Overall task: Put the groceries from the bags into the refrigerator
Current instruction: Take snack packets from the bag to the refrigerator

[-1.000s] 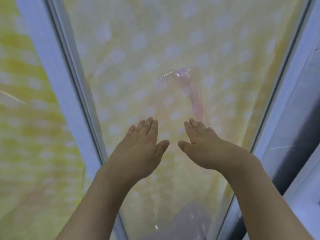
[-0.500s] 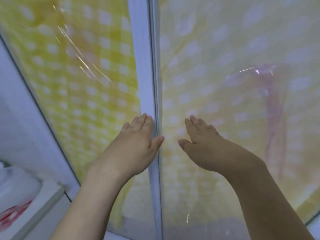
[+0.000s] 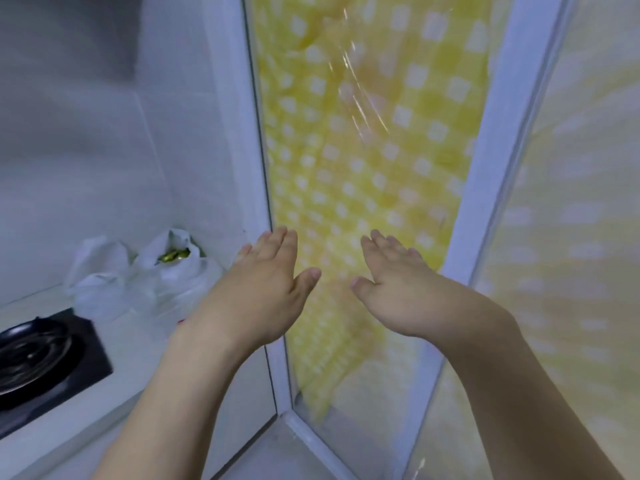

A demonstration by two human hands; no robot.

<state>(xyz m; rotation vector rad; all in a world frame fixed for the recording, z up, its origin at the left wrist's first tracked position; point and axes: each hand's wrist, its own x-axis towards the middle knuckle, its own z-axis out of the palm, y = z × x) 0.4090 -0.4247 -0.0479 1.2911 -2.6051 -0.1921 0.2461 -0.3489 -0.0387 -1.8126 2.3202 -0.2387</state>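
Since the earlier frames the view has swung left, bringing the white grocery bags [image 3: 138, 271] into sight on the tabletop [image 3: 114, 344] beside the stove burner [image 3: 31, 355]. Both hands hover empty before the yellow checked curtain [image 3: 349, 168], fingers straight and close together. Those bags lie left of the left hand [image 3: 266, 289], which is nearer; the right hand [image 3: 398, 289] is farther. No refrigerator shows.

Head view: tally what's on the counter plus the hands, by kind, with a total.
White plastic grocery bags: 2 (one shows something green inside)
Black gas stove burner: 1
Hands: 2, left hand, right hand, both open, holding nothing
Total: 5
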